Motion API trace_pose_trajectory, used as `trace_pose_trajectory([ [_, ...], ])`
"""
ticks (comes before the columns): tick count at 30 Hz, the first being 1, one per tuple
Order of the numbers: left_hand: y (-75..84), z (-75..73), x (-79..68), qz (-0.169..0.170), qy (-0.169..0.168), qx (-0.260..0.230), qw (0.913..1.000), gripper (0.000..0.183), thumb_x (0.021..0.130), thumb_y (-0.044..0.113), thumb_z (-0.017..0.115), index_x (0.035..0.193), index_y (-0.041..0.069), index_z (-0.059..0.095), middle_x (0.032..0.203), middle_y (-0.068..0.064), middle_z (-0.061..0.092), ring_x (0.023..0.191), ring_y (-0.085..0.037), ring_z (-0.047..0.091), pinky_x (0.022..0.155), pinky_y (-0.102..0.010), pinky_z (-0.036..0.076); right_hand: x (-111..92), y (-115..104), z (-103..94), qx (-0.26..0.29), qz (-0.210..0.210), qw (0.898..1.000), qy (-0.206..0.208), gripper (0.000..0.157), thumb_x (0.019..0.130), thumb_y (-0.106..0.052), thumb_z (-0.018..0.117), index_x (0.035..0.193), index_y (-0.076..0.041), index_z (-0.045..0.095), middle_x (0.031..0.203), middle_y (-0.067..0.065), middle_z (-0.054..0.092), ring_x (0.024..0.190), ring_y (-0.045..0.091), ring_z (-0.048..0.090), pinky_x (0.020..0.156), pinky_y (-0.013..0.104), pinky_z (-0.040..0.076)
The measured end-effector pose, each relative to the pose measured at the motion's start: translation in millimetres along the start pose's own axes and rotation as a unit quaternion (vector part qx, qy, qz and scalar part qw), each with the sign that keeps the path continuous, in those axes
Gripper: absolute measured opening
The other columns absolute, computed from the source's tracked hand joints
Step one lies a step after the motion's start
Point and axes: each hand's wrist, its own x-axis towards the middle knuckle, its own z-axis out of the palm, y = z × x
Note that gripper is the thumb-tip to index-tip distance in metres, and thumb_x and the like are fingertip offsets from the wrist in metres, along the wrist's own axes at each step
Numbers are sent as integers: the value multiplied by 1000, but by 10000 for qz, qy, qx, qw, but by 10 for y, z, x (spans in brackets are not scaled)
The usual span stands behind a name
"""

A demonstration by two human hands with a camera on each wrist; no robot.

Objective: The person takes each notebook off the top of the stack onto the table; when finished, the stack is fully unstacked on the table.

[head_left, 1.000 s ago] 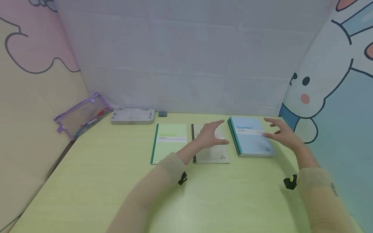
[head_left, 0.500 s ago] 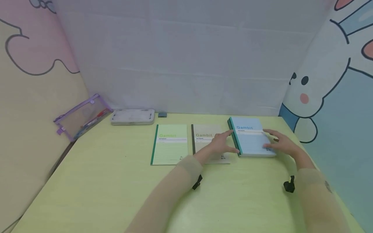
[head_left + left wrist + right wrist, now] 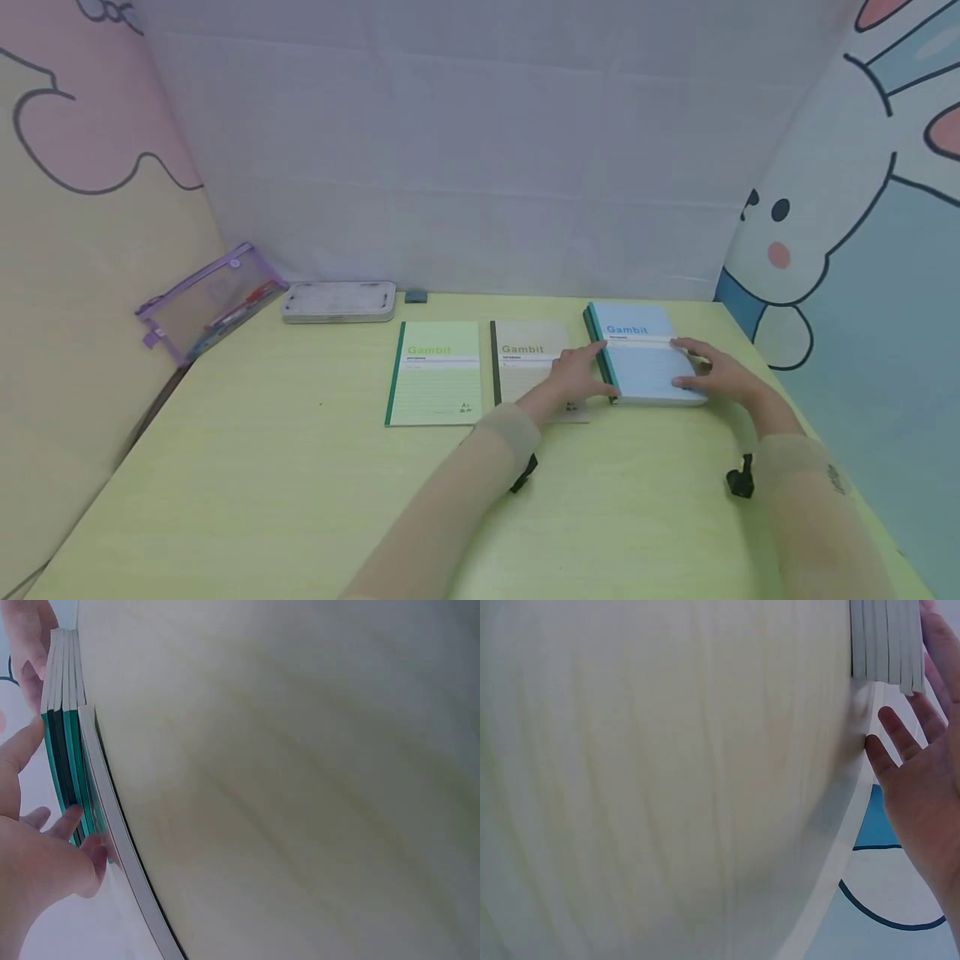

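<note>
A stack of several notebooks (image 3: 637,367) lies on the right of the table, a pale blue "Gambit" cover on top. My left hand (image 3: 576,373) reaches over the grey notebook (image 3: 517,379) to the stack's spine side, thumb and forefinger spread along it. In the left wrist view its fingertips meet the green and dark spines (image 3: 67,761). At the opposite edge is my right hand (image 3: 723,375), thumb and forefinger at the top cover's right side. The right wrist view shows its fingers (image 3: 900,735) fairly straight beside the page edges (image 3: 885,641).
A green notebook (image 3: 435,392) lies left of the grey one. Along the back stand a flat pale pencil case (image 3: 339,302), a small dark grey block (image 3: 416,297) and a clear purple-edged zip pouch (image 3: 213,300) with pens. A white sheet (image 3: 465,167) hangs behind the table.
My left hand has moved right, from above the grey notebook to the stack's spine. The right hand has come slightly lower and in against the stack's right edge. The stack has hardly shifted.
</note>
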Motion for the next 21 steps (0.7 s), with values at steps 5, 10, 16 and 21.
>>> trace_pose_trajectory([
  [5, -2, 17, 10, -77, -13, 98, 9999, 88, 79, 49, 72, 150, 29, 25, 146, 3, 42, 132, -25, 35, 107, -42, 29, -5, 4, 21, -49, -116, 9999, -7, 93, 80, -49, 70, 151, -16, 20, 153, 27, 12, 135, 53, 13, 102, 70, 17],
  [10, 3, 17, 20, -125, 2, 59, 9999, 86, 79, 48, 72, 149, 29, 26, 146, 2, 42, 132, -26, 36, 107, -43, 29, -11, 20, 34, -35, -245, 9997, 1, 95, 78, -49, 72, 152, -19, 20, 155, 24, 10, 138, 51, 9, 103, 70, 13],
  [16, 26, 26, 36, -118, 108, 133, 9998, 86, 77, 46, 75, 148, 32, 29, 145, 3, 43, 130, -25, 37, 106, -43, 31, -5, 9, 31, -22, -391, 9992, 30, 93, 79, -44, 73, 152, -19, 20, 155, 24, 10, 139, 50, 6, 103, 70, 10],
  [21, 30, 44, 46, -147, 199, 228, 9994, 85, 75, 47, 76, 147, 32, 33, 143, 4, 46, 130, -25, 37, 105, -42, 33, -22, -21, 25, -38, -386, 9992, -5, 92, 79, -44, 73, 151, -19, 21, 155, 23, 10, 137, 52, 8, 102, 71, 12],
])
